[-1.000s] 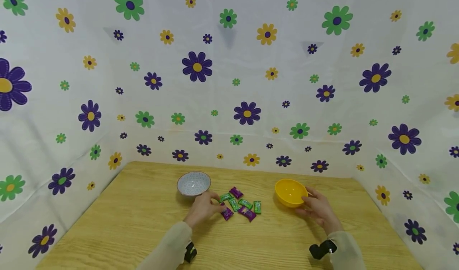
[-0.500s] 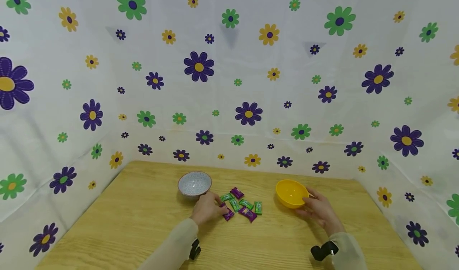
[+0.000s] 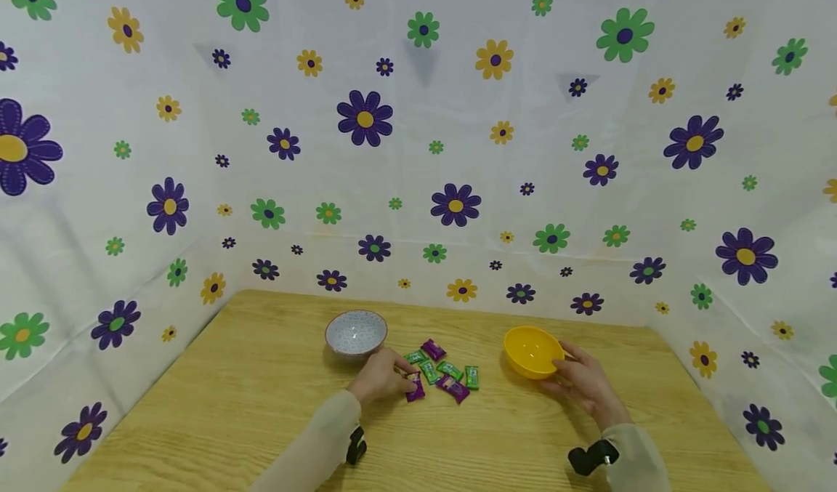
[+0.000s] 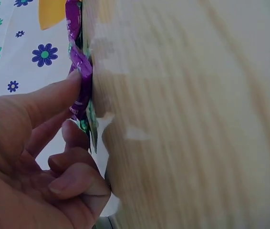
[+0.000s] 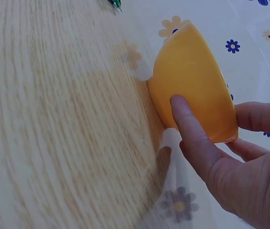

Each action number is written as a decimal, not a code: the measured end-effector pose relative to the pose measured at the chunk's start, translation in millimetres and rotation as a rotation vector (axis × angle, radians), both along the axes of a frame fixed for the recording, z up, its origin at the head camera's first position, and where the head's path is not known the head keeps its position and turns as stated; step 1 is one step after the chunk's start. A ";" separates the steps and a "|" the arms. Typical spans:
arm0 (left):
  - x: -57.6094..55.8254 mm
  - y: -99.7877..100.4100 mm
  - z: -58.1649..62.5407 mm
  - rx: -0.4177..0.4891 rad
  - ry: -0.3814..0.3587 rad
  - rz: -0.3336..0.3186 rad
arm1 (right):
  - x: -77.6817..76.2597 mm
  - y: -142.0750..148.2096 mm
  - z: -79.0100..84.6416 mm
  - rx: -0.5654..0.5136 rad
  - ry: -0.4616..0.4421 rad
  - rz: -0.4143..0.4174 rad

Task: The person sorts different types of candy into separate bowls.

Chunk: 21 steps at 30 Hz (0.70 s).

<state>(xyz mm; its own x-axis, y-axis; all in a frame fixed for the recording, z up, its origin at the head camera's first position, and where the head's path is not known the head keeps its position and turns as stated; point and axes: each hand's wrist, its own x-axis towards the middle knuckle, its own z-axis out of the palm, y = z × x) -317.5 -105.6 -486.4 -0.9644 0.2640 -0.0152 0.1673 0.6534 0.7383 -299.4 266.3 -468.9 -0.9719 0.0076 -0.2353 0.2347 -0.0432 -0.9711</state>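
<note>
My left hand (image 3: 381,377) is low over the table, thumb and index finger pinching a purple-wrapped candy (image 3: 415,389). In the left wrist view, the thumb presses the near side of that wrapper (image 4: 85,86), and the other fingers are curled below. Several green and purple wrapped candies, among them a purple one (image 3: 453,388) and a green one (image 3: 472,377), lie just right of this hand. My right hand (image 3: 586,388) holds a yellow bowl (image 3: 531,354) by its right side. The right wrist view has the thumb on the bowl's outer wall (image 5: 192,81), fingers at the rim.
A patterned blue-white bowl (image 3: 356,333) with a red rim stands just behind my left hand. The wooden table (image 3: 261,376) ends at a white flowered cloth (image 3: 405,216) hanging at the back and both sides.
The purple candy at my left fingertips has turned slightly, from slanted to more upright in the head view. The left hand moved slightly right. The right hand stays on the yellow bowl.
</note>
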 end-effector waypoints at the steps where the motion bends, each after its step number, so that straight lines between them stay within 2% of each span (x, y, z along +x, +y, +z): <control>1: -1.0 -0.3 -0.3 -0.003 -0.003 -0.006 | 0.3 -0.1 0.3 0.000 -0.001 -0.001; 11: -3.8 3.9 6.5 -0.044 0.027 -0.031 | 0.6 0.6 2.5 0.003 -0.005 0.002; 15: -4.8 4.0 4.1 -0.045 0.040 -0.039 | 0.2 1.2 2.5 0.003 -0.006 0.011; 21: -6.8 0.6 -2.8 0.051 -0.006 -0.040 | -0.4 0.4 2.0 0.005 -0.018 0.003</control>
